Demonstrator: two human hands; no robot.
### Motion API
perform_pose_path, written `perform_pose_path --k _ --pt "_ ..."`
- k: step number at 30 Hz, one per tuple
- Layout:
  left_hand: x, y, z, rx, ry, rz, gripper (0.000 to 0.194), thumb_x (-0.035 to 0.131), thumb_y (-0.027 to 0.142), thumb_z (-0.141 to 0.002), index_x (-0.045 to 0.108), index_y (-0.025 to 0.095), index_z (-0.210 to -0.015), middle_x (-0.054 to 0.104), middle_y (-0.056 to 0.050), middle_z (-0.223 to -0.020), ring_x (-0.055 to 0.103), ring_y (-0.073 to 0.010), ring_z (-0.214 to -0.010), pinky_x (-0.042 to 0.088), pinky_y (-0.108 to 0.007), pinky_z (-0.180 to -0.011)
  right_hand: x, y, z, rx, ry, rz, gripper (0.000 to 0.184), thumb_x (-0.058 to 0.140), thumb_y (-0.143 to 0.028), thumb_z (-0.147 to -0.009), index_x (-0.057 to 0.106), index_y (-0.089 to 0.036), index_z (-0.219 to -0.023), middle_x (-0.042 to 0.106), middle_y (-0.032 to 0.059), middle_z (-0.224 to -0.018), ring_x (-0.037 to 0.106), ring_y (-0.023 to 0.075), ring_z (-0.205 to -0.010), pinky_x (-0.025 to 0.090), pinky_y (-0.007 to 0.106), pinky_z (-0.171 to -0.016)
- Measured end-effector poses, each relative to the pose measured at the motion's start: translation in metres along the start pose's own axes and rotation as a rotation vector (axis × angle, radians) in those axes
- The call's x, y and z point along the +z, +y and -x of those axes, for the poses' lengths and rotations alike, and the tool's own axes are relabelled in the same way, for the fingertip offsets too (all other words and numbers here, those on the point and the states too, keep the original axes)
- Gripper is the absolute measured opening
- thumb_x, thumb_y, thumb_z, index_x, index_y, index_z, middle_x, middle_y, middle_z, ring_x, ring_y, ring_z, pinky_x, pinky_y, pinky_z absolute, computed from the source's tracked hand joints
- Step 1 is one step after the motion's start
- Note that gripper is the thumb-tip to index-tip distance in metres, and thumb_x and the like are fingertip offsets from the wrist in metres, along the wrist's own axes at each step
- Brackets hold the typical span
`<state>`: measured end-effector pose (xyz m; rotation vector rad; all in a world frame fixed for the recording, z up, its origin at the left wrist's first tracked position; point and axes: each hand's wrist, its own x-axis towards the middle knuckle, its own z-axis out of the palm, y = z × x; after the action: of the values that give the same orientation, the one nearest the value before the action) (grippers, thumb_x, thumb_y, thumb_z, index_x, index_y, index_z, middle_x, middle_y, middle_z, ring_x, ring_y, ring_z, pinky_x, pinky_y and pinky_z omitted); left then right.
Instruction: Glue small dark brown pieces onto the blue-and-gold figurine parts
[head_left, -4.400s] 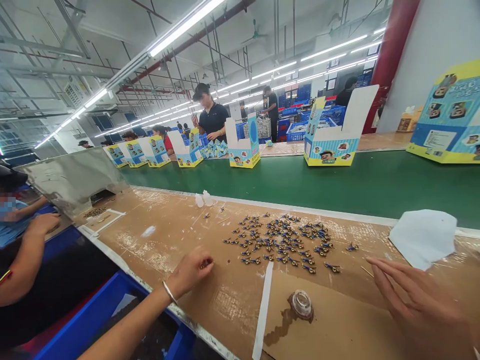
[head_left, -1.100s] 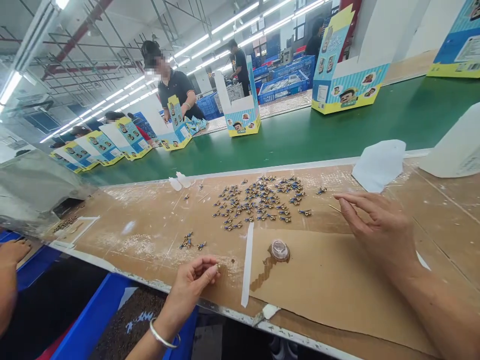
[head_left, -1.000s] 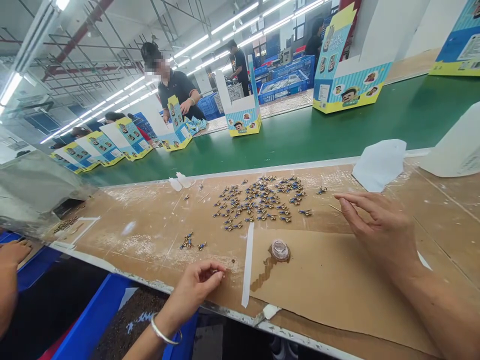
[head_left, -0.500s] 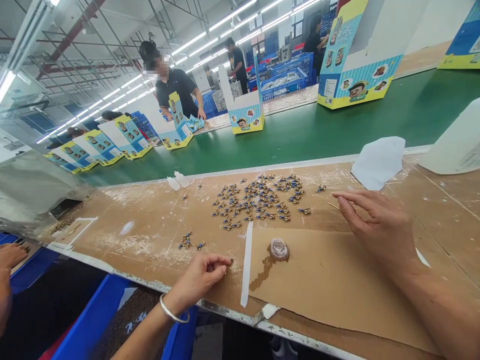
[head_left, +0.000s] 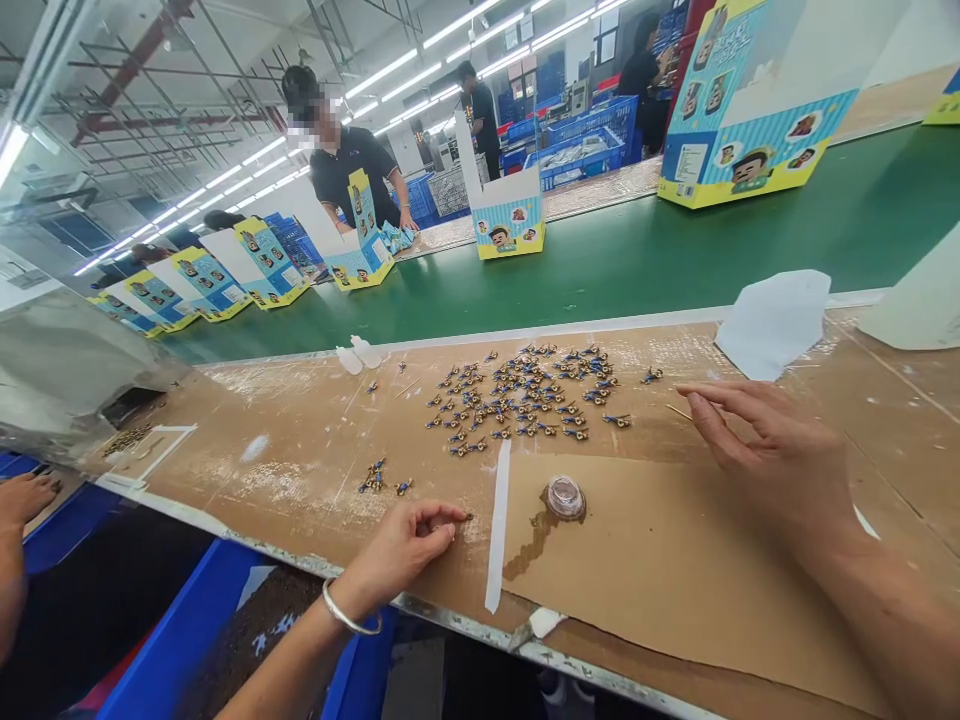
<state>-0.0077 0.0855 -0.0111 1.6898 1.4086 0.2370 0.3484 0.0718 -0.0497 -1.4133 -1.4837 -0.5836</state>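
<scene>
My left hand (head_left: 409, 545) rests near the front edge of the cardboard-covered bench (head_left: 300, 470), its fingers pinched on a tiny dark part (head_left: 465, 517) lying on the cardboard. My right hand (head_left: 772, 450) lies to the right, its fingers curled round a thin wooden stick (head_left: 679, 411) whose tip points left. Several small blue-and-gold toy pieces (head_left: 525, 395) lie spread in the middle of the bench. A few more pieces (head_left: 379, 480) sit apart, just beyond my left hand. A small round clear dish (head_left: 565, 496) stands between my hands beside a dark stain.
A white tape strip (head_left: 497, 520) lies between my hands. White paper (head_left: 772, 320) sits at the back right. Behind the bench a green conveyor belt (head_left: 637, 260) carries printed display boxes (head_left: 750, 130). A blue bin (head_left: 187, 640) stands below left. Other people work across the belt; another person's hand (head_left: 26, 495) is far left.
My left hand slid a little right along the front edge and its fingertips reached the tiny dark part. My right hand stayed in place with the stick. The view tilted down and shifted.
</scene>
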Motion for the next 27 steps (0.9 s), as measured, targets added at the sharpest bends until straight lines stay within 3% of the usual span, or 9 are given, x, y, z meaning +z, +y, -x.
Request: perform_pose_path --k 9,17,27 --pt "0.001 0.003 -0.003 0.046 0.01 -0.009 0.034 0.053 0.032 -0.076 0.07 0.012 -0.097 0.039 0.005 -0.055 0.032 -0.0107 -0.055 0.024 -0.022 -0.052 0.0 0.0 -0.001 -0.02 -0.008 0.001 0.008 0.056 -0.021 -0.085 0.063 -0.021 -0.089 0.065 0.0002 -0.081 0.061 0.0129 -0.076 0.047 0.022 -0.068" --pt "0.007 0.003 0.012 0.035 -0.006 -0.044 0.036 0.05 0.032 -0.079 0.07 0.017 -0.104 0.062 -0.003 -0.073 0.043 -0.0138 -0.062 0.032 -0.024 -0.059 0.0 0.001 0.0 -0.005 -0.013 -0.007 0.008 0.057 -0.02 -0.085 0.064 -0.021 -0.089 0.066 0.0001 -0.082 0.061 0.0126 -0.077 0.047 0.022 -0.07" --pt "0.009 -0.004 0.015 0.04 -0.002 -0.118 0.038 0.049 0.029 -0.081 0.065 0.022 -0.114 0.038 0.004 -0.061 0.03 -0.0116 -0.056 0.025 -0.023 -0.054 0.0 0.001 -0.001 -0.029 0.013 -0.009 0.008 0.055 -0.022 -0.085 0.063 -0.02 -0.088 0.065 -0.0005 -0.081 0.062 0.013 -0.077 0.048 0.022 -0.07"
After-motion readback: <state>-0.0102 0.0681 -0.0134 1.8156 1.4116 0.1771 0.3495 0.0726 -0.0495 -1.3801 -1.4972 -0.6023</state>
